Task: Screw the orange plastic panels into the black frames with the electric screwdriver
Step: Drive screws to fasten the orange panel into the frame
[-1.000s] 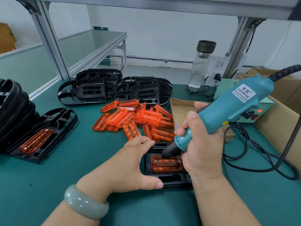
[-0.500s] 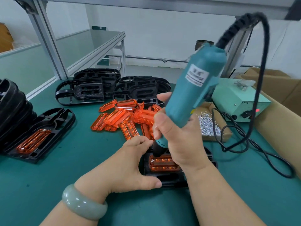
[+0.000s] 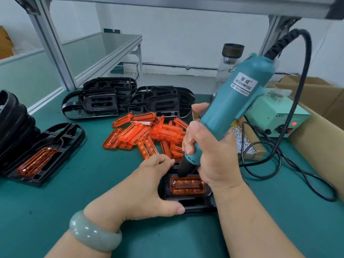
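A: Right hand (image 3: 210, 157)?
B: Grip clamped round the lower barrel of the screwdriver (image 3: 234, 105). The tool is tilted, with its top leaning right and away. Its black nose is down at the far left corner of the orange panel (image 3: 188, 185). Can't tell if the bit touches.

A: Where's that panel?
B: Seated in the black frame (image 3: 193, 206), which lies flat on the green worktop (image 3: 93, 192) right in front of the person.

A: Left hand (image 3: 147, 187)?
B: Grip closed on the frame's left end. Fingers curl over the far edge and the thumb lies along the near edge. There's a pale green bangle (image 3: 93, 233) on the wrist.

A: Other stuff?
B: Loose panels (image 3: 149, 131) are heaped just behind the hands. A finished frame (image 3: 61, 144) with its own orange insert sits at the left. Stacked frames (image 3: 104, 99) are at the back. On the right, a box of screws (image 3: 243, 142) sits near a pale green power box (image 3: 275, 116) with a red light on. A black cable (image 3: 305, 75) loops from the tool's top down past both. A bottle (image 3: 229, 66) stands behind the tool, partly hidden.
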`<state>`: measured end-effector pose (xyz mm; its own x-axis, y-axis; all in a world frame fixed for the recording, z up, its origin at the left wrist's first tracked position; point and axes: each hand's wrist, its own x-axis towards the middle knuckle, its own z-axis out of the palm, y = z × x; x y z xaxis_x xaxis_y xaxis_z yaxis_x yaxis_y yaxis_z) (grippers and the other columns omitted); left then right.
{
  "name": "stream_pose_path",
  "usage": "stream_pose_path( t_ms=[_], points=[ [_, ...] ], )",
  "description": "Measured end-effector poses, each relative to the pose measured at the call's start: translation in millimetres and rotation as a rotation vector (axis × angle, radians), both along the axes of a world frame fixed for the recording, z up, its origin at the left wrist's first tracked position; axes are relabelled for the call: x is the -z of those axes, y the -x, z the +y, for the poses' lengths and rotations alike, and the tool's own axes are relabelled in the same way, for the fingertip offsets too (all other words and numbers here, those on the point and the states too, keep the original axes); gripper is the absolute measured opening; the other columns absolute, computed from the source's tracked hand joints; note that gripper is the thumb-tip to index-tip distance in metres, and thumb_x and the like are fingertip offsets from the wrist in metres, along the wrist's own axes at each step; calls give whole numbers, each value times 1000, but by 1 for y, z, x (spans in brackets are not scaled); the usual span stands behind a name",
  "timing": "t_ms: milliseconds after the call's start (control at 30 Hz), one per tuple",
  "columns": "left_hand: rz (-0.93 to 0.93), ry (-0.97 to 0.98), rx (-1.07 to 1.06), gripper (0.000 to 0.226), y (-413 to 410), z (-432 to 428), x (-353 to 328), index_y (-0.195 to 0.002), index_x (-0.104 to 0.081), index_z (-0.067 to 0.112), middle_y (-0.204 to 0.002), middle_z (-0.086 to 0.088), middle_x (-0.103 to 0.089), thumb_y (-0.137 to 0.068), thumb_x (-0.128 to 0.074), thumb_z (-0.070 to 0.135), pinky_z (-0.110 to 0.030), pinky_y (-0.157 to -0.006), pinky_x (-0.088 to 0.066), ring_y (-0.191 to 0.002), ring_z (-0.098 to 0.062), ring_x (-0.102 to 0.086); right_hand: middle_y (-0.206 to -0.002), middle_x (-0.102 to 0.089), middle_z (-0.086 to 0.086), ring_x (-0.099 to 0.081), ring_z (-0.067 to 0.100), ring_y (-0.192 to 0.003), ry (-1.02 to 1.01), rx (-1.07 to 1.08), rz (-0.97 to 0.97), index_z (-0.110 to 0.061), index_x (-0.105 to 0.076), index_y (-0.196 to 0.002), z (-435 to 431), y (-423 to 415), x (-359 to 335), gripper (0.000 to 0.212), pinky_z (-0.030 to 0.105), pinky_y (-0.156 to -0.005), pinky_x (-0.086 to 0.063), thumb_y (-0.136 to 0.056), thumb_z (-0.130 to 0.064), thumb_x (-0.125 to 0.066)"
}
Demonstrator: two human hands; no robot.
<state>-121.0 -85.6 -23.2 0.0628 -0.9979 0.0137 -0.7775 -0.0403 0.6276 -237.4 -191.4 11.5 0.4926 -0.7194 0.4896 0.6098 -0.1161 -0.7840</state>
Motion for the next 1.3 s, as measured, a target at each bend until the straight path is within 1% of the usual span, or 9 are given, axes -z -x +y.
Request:
stream_pose_path(
  t_ms=[133,200,267,367,467,600,967,1167,1300],
  points=[
    [-8,4,-5,103,0,0,0,-148,-25,26,-132,27,-23,-65,-77,56,-7,-105,-21,-127,7,-25,-59,-51,-4,-46,14,-42,12,-2,-5,-19,-59,-102,-1,0,1,22,26,-49,-42,-80,-18,-61],
    [-12,7,-5,102,0,0,1,-148,-25,25,-131,26,-23,-65,-77,57,-6,-104,-21,-126,7,-26,-59,-50,-4,-46,14,-42,11,0,-6,-20,-60,-102,-1,0,1,22,26,-50,-42,-80,-19,-62],
    [-11,12,-4,102,0,0,1,-147,-27,26,-131,26,-24,-64,-77,57,-8,-105,-23,-126,6,-27,-59,-50,-3,-46,14,-42,11,-4,-8,-20,-60,-100,0,0,1,21,26,-50,-42,-80,-19,-62],
    [3,11,-2,99,0,-1,1,-146,-30,26,-131,25,-26,-64,-77,56,-17,-109,-28,-127,5,-28,-58,-50,-2,-46,14,-42,29,6,-4,-21,-60,-100,2,0,0,20,26,-50,-42,-80,-20,-62],
    [8,10,13,97,1,-1,0,-144,-34,27,-130,22,-29,-62,-76,57,-21,-109,-30,-127,2,-30,-57,-51,-3,-46,13,-42,61,14,-2,-21,-60,-100,4,0,0,19,26,-50,-42,-81,-19,-61],
    [22,10,17,93,1,-1,-1,-142,-36,27,-128,22,-30,-63,-77,54,-19,-108,-30,-126,3,-31,-55,-50,-3,-46,14,-42,75,21,7,-20,-59,-100,5,1,-1,19,26,-50,-42,-82,-18,-60],
    [13,-17,11,96,1,-1,-1,-145,-32,27,-131,22,-27,-65,-78,54,-20,-110,-28,-128,2,-28,-57,-50,-3,-47,14,-43,56,17,-20,-20,-61,-101,1,2,-1,19,26,-50,-43,-83,-16,-60],
    [24,-14,22,95,1,0,-2,-144,-33,26,-130,22,-29,-64,-77,55,-22,-109,-31,-127,2,-30,-56,-50,-3,-47,14,-42,77,-9,-4,-25,-63,-99,2,1,-1,18,26,-51,-42,-83,-18,-61],
    [22,8,26,92,1,-1,-2,-142,-35,28,-127,22,-29,-65,-78,53,-18,-107,-30,-125,4,-30,-57,-51,-3,-47,13,-43,77,-22,-6,-25,-63,-99,4,0,0,18,25,-50,-43,-83,-17,-60]
  ],
)
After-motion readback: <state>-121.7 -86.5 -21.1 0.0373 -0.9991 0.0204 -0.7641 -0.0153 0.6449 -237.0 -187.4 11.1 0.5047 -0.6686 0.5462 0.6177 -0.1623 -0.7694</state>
